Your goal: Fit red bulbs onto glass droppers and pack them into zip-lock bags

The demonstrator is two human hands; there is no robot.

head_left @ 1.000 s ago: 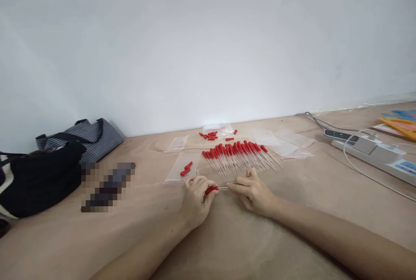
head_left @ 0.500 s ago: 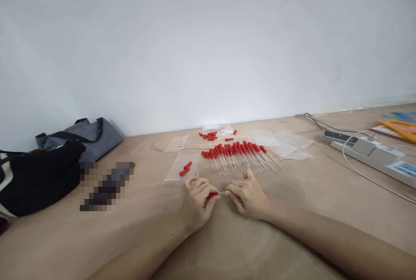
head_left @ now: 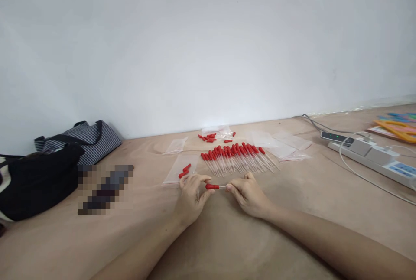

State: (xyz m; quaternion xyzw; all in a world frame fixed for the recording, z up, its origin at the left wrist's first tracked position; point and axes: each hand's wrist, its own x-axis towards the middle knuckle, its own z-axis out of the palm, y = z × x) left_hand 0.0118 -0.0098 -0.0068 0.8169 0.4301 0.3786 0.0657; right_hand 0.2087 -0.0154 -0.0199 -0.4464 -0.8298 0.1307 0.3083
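Right hand (head_left: 248,195) pinches dropper (head_left: 216,187) by stem (head_left: 222,187), left hand (head_left: 191,195) parted around bulb (head_left: 212,187). Likely light, soft-bulbed; grip stem near bulb.

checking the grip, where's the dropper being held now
In the head view, the dropper is just below centre, its clear tube in the right hand and its red bulb by the left hand.
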